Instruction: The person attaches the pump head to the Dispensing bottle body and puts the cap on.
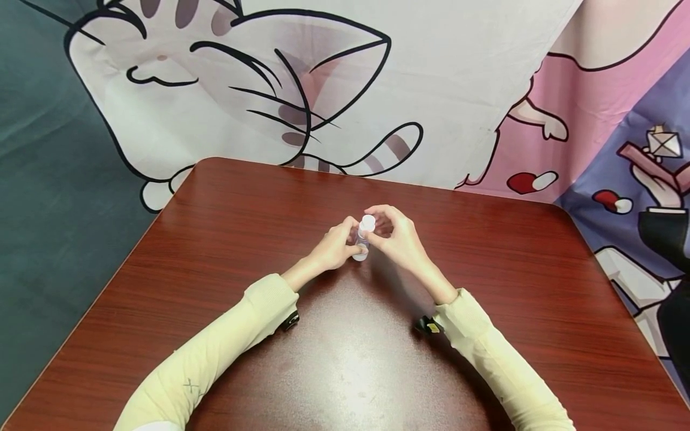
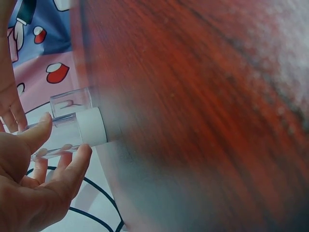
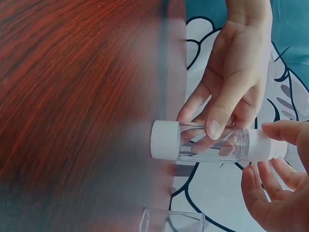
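A small clear bottle (image 1: pixel 362 242) with a white base (image 3: pixel 165 140) and a white top (image 1: pixel 368 223) stands upright on the table. My left hand (image 1: pixel 331 246) holds its clear body between thumb and fingers, plainest in the right wrist view. Around the white top, my right hand (image 1: pixel 403 239) curls its thumb and fingertips; the right wrist view has this right hand (image 3: pixel 282 179) at the edge. A clear open cylinder, like a cover (image 2: pixel 71 100), stands close to the bottle; I cannot make it out in the head view.
The reddish-brown wooden table (image 1: pixel 226 203) reaches out on all sides of the hands, with a glare patch near the front. Behind it hangs a cloth backdrop (image 1: pixel 458 90) with cartoon drawings. A dark object (image 1: pixel 676 311) stands past the right edge.
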A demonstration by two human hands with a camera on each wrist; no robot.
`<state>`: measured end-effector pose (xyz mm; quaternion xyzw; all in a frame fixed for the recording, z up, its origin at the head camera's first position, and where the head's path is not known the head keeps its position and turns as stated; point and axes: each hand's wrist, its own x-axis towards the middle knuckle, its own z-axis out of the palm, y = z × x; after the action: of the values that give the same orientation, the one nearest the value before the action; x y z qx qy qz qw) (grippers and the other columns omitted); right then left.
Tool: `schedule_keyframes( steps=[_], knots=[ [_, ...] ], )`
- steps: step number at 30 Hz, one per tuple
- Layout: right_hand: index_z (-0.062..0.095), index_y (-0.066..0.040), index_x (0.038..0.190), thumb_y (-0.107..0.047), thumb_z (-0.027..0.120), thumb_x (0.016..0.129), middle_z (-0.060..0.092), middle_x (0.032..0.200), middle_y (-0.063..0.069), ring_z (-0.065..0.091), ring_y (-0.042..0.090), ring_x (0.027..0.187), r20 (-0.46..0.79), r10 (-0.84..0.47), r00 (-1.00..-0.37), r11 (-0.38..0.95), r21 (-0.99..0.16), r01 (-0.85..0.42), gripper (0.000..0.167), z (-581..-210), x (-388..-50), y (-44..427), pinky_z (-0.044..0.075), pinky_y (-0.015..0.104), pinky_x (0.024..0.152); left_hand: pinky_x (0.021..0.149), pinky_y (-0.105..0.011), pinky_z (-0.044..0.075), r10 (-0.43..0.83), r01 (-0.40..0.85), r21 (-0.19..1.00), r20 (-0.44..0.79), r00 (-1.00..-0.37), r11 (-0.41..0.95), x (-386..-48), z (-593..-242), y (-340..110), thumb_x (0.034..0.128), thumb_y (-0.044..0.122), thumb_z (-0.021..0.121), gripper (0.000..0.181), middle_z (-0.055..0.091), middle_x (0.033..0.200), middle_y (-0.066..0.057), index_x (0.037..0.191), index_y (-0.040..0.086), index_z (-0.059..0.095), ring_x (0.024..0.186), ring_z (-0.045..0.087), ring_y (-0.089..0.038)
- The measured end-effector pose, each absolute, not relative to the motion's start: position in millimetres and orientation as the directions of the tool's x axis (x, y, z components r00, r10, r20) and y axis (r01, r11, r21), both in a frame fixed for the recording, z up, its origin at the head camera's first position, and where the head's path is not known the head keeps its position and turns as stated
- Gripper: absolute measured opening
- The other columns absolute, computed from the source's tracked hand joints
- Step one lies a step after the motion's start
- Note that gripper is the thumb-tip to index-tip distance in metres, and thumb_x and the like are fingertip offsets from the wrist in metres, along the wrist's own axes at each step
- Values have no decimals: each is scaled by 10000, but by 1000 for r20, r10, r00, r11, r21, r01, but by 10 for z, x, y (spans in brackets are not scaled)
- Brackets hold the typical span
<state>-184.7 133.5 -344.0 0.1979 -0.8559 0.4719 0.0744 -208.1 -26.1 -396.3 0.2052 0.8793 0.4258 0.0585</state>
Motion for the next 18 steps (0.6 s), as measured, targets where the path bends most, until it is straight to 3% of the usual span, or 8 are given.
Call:
schedule_keyframes(
  steps=[12,18],
  knots=[
    [582,-34,1206,-74,764,803,645,1111,147,663,274,970,319,-284,-904,444,-792,-419,444,-3703,-2031,1378,558,382,846,862,-366,513,405,287,796,58,-912,532,-2088,-3974,-263,869,137,706,353,680,1068,-140,1113,39,471,1015,659,-247],
    [491,31,1281,26,671,848,599,1260,205,590,337,1166,324,-335,-885,389,-808,-443,469,-3564,-1918,1332,497,437,967,837,-373,496,402,299,774,64,-914,558,-2088,-3970,-252,868,156,707,367,660,1029,-133,1128,42,474,955,632,-249]
  ],
)
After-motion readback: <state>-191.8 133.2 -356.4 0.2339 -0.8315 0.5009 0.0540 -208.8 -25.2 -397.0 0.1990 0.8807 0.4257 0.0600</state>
